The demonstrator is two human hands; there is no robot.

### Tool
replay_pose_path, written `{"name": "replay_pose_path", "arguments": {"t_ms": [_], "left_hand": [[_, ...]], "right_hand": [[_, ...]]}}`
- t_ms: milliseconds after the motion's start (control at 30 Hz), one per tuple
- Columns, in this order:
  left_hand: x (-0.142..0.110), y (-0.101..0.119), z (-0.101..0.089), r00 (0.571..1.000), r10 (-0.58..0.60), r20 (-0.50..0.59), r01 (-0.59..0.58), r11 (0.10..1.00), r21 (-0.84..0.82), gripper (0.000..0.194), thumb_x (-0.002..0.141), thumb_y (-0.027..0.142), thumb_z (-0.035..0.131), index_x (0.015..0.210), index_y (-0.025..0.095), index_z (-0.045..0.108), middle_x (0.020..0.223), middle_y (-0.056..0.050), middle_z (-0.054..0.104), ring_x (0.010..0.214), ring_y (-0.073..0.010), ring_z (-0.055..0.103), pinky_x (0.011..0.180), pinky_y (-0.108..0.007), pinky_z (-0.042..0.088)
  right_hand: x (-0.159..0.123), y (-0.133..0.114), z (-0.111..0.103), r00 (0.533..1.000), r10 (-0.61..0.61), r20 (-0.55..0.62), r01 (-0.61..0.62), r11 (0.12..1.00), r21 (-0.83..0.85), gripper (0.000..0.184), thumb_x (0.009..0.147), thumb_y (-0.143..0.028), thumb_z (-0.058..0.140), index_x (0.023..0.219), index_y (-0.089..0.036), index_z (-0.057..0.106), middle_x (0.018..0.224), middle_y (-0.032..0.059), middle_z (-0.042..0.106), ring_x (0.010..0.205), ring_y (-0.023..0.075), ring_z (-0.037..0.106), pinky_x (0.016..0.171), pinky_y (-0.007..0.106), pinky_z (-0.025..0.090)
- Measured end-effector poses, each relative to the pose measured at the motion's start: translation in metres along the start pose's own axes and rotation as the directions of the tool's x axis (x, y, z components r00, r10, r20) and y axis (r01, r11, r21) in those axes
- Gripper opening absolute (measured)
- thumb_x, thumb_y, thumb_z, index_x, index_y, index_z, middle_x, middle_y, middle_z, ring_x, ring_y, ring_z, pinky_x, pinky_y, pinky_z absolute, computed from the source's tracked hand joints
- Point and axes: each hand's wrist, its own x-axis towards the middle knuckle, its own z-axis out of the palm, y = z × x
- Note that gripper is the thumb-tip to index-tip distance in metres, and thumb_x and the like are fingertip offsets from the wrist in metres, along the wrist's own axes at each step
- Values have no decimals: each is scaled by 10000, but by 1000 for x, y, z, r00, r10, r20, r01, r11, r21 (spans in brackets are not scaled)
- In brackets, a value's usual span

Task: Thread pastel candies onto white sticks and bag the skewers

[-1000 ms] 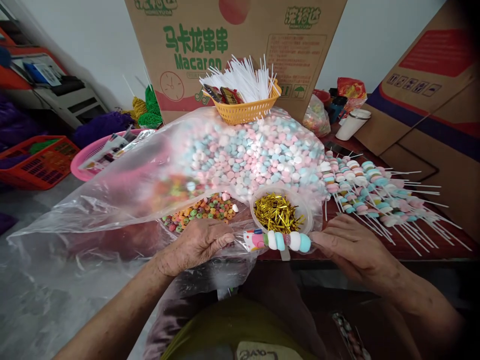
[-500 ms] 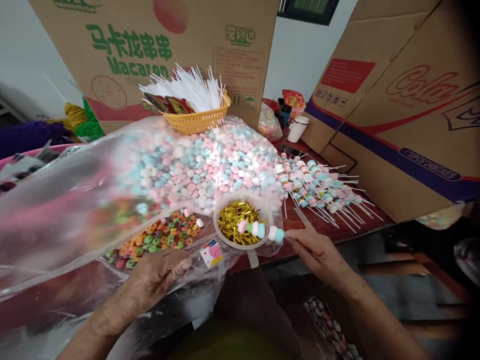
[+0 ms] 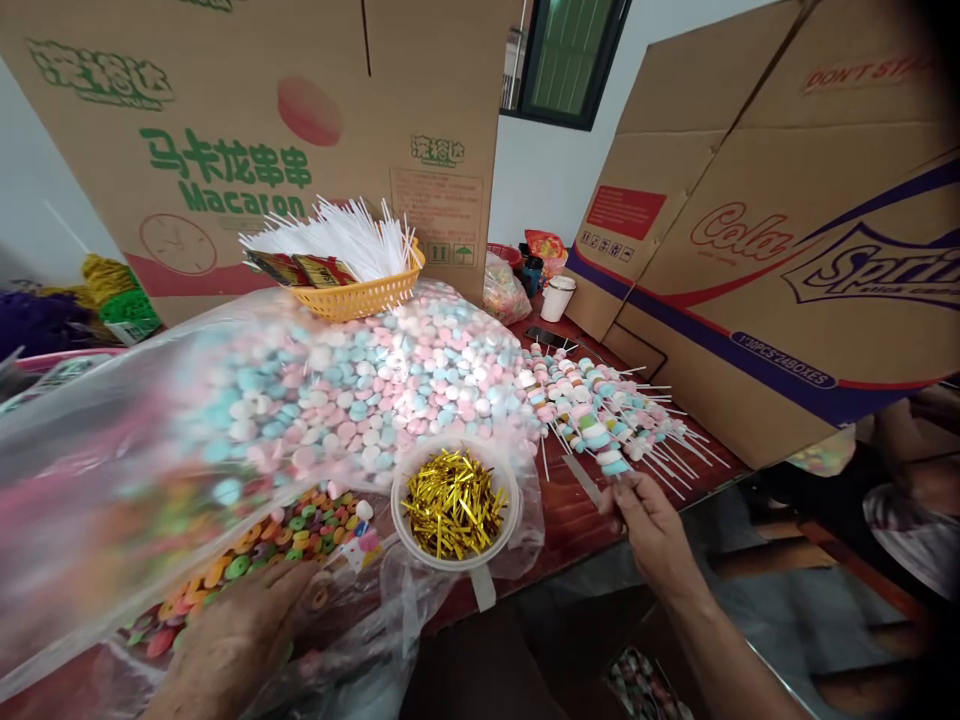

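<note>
My right hand (image 3: 645, 525) pinches the lower end of a marshmallow skewer (image 3: 600, 445), threaded with blue, white, pink and green pieces. It is held up in front of a pile of finished skewers (image 3: 645, 395). My left hand (image 3: 244, 625) is down at the colorful ring-shaped candies (image 3: 300, 535) in the clear plastic bag; its fingertips are partly hidden. A small printed packet (image 3: 358, 550) lies just beyond those fingers. Between my hands stands a round plastic tub (image 3: 405, 540) full of gold twist ties (image 3: 454, 500).
Loose pastel marshmallows (image 3: 360, 400) in clear plastic cover much of the table. Behind them, a yellow basket (image 3: 352, 300) holds white sticks. Large cardboard boxes (image 3: 442, 90) stand at the back and right. A white cup (image 3: 557, 298) and a phone (image 3: 551, 338) are at the back right.
My right hand has carried the skewer from over the tub right to the skewer pile. My left hand has moved down and left to the ring candies. The view has tilted up and shifted right.
</note>
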Motion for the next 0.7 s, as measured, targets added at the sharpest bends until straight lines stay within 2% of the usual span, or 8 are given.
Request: {"name": "replay_pose_path", "arguments": {"t_ms": [67,167,267,333,433,500,567,700], "left_hand": [[2,-5,0,996,-26,85,20,997,73,283,858,341,435,965,287,692,911,-10,742,735,-201,701,597,-241,532],[-2,-9,8,985,-60,163,44,994,99,311,887,342,389,1008,293,672,948,-6,738,750,-194,705,604,-245,536],[-14,-17,21,982,-144,126,126,983,137,356,903,375,358,1090,252,636,1005,-42,726,804,-218,705,673,-290,545],[-21,-23,23,970,-226,94,206,960,191,391,917,388,324,1099,222,627,970,-62,731,774,-223,705,654,-296,542],[-21,-20,11,982,-170,87,144,957,253,399,908,424,338,977,217,671,888,-65,733,734,-223,693,627,-291,524],[-14,-8,-3,982,-37,184,1,981,192,382,905,420,357,870,226,684,891,-61,719,786,-209,675,657,-273,507],[-3,5,-14,960,5,279,-39,992,119,391,928,336,322,801,213,671,835,-64,689,770,-185,642,678,-271,485],[17,22,-25,953,-5,302,-11,999,50,332,914,354,398,796,202,669,796,-62,650,771,-212,585,731,-345,449]], "right_hand": [[3,4,1,998,8,-56,-1,992,122,185,903,-386,464,809,-228,449,649,-38,531,526,104,450,501,235,381],[5,11,-2,1000,4,9,-5,999,37,181,901,-382,472,848,-210,493,721,-9,565,614,116,504,605,264,429],[4,21,-4,1000,29,9,-27,994,-104,209,901,-387,464,839,-195,518,735,1,551,611,115,486,620,268,429],[1,25,-2,998,54,-34,-57,993,-107,209,889,-393,480,832,-195,520,717,-4,537,581,108,456,562,244,407],[-11,18,11,996,83,-45,-83,996,-16,192,859,-383,535,825,-193,531,706,-9,532,561,95,439,504,211,369],[-21,3,28,994,102,30,-103,993,57,174,863,-361,539,818,-193,539,695,-19,522,527,77,412,478,196,345],[-31,-17,48,981,77,177,-93,992,84,161,880,-335,517,811,-195,552,689,-22,528,519,72,421,484,191,357],[-40,-56,86,903,-151,403,166,986,-4,135,880,-282,504,833,-198,599,743,0,603,666,112,545,615,198,434]]}}
